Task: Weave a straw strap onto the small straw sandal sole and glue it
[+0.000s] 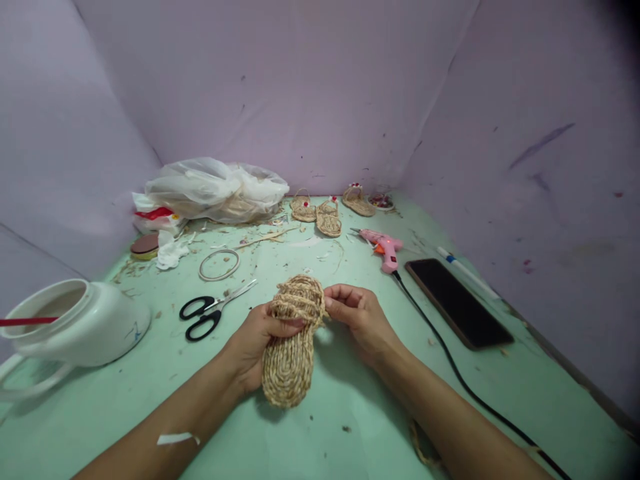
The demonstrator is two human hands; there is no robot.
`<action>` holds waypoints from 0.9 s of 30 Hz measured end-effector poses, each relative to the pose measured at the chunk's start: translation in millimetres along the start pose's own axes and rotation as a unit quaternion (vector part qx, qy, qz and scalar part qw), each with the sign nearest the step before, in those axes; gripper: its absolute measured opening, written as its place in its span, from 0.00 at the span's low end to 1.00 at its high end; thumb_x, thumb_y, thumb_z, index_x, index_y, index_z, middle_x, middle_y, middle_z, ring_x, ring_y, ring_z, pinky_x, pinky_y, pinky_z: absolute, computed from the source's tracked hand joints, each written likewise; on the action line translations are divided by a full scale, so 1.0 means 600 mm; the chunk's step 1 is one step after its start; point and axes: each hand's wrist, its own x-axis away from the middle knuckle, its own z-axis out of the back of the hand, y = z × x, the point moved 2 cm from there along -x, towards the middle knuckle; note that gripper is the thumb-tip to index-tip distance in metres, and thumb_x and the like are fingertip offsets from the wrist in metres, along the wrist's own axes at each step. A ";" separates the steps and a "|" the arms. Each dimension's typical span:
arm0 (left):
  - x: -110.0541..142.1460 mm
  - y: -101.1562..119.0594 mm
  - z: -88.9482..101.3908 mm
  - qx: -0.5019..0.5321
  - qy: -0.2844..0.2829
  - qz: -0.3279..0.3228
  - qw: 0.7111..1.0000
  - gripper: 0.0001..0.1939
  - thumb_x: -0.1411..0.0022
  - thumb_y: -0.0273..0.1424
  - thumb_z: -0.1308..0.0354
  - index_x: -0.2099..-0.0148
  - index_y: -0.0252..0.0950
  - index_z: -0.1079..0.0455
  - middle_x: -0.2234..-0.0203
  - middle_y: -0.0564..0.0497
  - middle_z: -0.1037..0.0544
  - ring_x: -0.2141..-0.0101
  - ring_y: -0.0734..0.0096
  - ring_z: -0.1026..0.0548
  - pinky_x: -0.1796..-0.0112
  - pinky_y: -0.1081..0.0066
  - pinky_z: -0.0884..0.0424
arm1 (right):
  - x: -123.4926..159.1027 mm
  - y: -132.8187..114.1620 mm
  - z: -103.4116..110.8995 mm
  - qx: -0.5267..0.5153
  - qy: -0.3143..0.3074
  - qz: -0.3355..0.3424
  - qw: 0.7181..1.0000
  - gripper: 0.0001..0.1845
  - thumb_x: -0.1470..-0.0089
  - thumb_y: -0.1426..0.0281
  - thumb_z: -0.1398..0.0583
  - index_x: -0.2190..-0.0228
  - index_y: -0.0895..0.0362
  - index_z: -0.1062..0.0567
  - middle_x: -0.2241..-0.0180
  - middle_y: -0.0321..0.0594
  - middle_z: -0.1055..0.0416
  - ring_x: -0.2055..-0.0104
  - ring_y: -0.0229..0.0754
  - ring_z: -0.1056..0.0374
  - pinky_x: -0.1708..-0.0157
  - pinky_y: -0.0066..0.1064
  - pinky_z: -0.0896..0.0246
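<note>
In the head view, the slipper is held above the table at the near middle, its rounded sole end toward the person. The left hand grips it from the left side, thumb over the top; the other fingers are hidden beneath. The right hand has thumb and fingers drawn together at the right edge of the strap; whether they pinch it I cannot tell, as the tips blend into the braid. Both forearms run out of the frame at the bottom. A length of braid is partly covered by the right one.

At the left, the pot and its red stick are cut off. The bag has unclear contents, and the bits in the bowl at the back are too small to make out. The cord of the glue gun leaves at the lower right, passing the dark phone.

The table is pale green, littered with fibre scraps, with scissors and a ring left of the slipper. Mauve walls, scuffed and spotted, enclose it on three sides.
</note>
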 end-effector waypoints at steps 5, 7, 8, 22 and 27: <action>0.002 0.002 -0.002 0.002 0.002 -0.005 1.000 0.12 0.64 0.17 0.37 0.72 0.28 0.28 0.82 0.49 0.25 0.81 0.72 0.29 0.77 0.72 0.32 | 0.002 0.002 0.000 -0.028 -0.010 -0.013 0.999 0.10 0.71 0.68 0.32 0.82 0.60 0.25 0.84 0.34 0.32 0.81 0.32 0.41 0.77 0.26 0.47; 0.002 0.004 -0.002 -0.005 0.006 -0.002 1.000 0.11 0.64 0.17 0.38 0.72 0.28 0.29 0.83 0.49 0.26 0.82 0.72 0.30 0.78 0.73 0.33 | 0.003 0.001 0.002 -0.018 -0.014 -0.011 1.000 0.09 0.70 0.69 0.32 0.83 0.59 0.25 0.85 0.33 0.32 0.81 0.32 0.41 0.77 0.26 0.47; 0.002 0.004 -0.002 -0.009 0.006 0.000 1.000 0.11 0.64 0.17 0.38 0.73 0.28 0.29 0.83 0.49 0.26 0.82 0.72 0.30 0.78 0.73 0.33 | 0.003 -0.001 0.004 -0.011 -0.019 -0.008 1.000 0.08 0.70 0.69 0.32 0.83 0.59 0.25 0.85 0.33 0.32 0.81 0.31 0.42 0.77 0.27 0.48; 0.002 0.005 0.003 -0.039 -0.005 -0.005 0.999 0.13 0.63 0.17 0.39 0.69 0.28 0.30 0.81 0.49 0.26 0.80 0.71 0.30 0.76 0.71 0.33 | -0.002 -0.011 0.011 0.036 -0.059 -0.017 0.997 0.07 0.68 0.71 0.33 0.80 0.59 0.24 0.82 0.33 0.29 0.79 0.32 0.38 0.74 0.28 0.45; -0.001 0.005 -0.003 -0.047 0.026 -0.046 0.998 0.16 0.62 0.18 0.38 0.65 0.28 0.30 0.77 0.48 0.25 0.76 0.70 0.28 0.71 0.71 0.33 | -0.004 -0.010 0.004 0.000 -0.044 -0.049 0.998 0.21 0.64 0.73 0.35 0.62 0.59 0.25 0.77 0.34 0.27 0.73 0.36 0.33 0.65 0.33 0.42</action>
